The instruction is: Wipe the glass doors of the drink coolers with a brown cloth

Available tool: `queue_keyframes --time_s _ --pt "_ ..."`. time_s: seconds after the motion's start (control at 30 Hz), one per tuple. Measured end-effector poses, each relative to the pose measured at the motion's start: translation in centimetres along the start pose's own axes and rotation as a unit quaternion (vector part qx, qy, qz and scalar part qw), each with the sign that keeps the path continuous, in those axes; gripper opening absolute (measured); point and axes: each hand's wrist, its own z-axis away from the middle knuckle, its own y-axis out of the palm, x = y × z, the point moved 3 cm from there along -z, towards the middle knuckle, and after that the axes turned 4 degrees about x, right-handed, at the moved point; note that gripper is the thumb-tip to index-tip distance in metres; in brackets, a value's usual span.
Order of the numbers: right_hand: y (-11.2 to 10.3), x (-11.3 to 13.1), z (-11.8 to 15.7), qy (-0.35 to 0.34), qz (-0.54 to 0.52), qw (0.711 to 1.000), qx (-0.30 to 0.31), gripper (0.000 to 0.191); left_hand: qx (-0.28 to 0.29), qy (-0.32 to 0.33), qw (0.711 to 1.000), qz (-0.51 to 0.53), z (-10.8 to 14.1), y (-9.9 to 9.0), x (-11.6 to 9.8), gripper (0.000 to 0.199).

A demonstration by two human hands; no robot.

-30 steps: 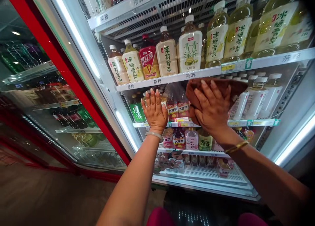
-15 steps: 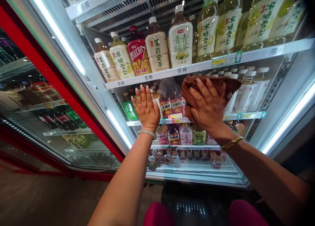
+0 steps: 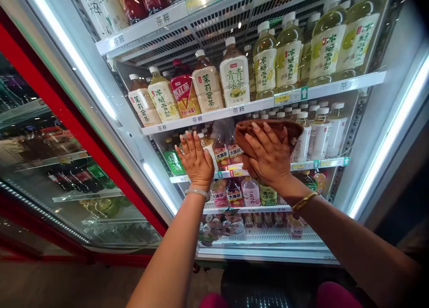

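1. At centre right of the frame, the right hand (image 3: pixel 268 154) was palm-down on a brown cloth (image 3: pixel 277 128); its fingers ran long and nearly straight over the fabric, none seen curled round it; whether the thumb pinched an edge, I could not tell.
2. Just left of centre, up went the left hand (image 3: pixel 197 162), flat, fingers slightly apart, nothing in its grasp; it seemed braced on the glass front (image 3: pixel 223 128).
3. Wiping looked to be the step in hand; the next move, on this evidence, called for even pressure through the right palm, with the cloth kept spread beneath it.
4. Across the upper half, labelled bottles (image 3: pixel 234 78) lined up behind the pane; white-capped bottles (image 3: pixel 321 133) stood just right of the cloth, and red-labelled drinks (image 3: pixel 221 151) peeked between the two hands.
5. Down the left slanted the red frame (image 3: pixel 100 156), the likeliest bar to a wide sweep that way; over at right blazed a light strip (image 3: pixel 385 138), its glare perhaps making the pane hard to read.
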Motion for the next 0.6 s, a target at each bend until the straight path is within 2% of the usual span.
queue_keyframes --time_s 0.07,0.13,0.23,0.33,0.4,0.5,0.6 --pt "0.4 1.0 -1.7 0.005 0.001 1.000 -0.002 0.065 0.003 -0.017 1.000 0.012 0.1 0.2 -0.4 0.065" --pt "1.0 2.5 -2.2 -0.012 0.004 1.000 0.007 0.064 0.003 -0.035 0.999 0.028 0.5 0.5 -0.9 0.063" --pt "1.6 3.7 -0.4 -0.059 0.007 0.998 0.036 0.061 -0.009 -0.051 0.998 0.043 1.1 0.9 -1.6 0.063" --pt "1.1 2.5 2.3 -0.088 0.011 0.995 0.051 0.057 -0.022 -0.041 0.998 0.040 1.5 1.3 -2.4 0.063" --pt "0.2 0.8 2.9 -0.083 0.013 0.995 0.044 0.054 -0.027 -0.026 0.998 0.040 1.5 1.6 -3.3 0.064" --pt "-1.2 -1.1 1.4 -0.047 0.013 0.998 0.031 0.055 -0.043 -0.020 0.998 0.045 1.1 2.1 -5.4 0.065" --pt "-1.6 -1.5 -0.9 0.004 0.003 1.000 0.018 0.057 -0.032 0.008 0.998 0.047 0.5 3.0 -8.3 0.064"
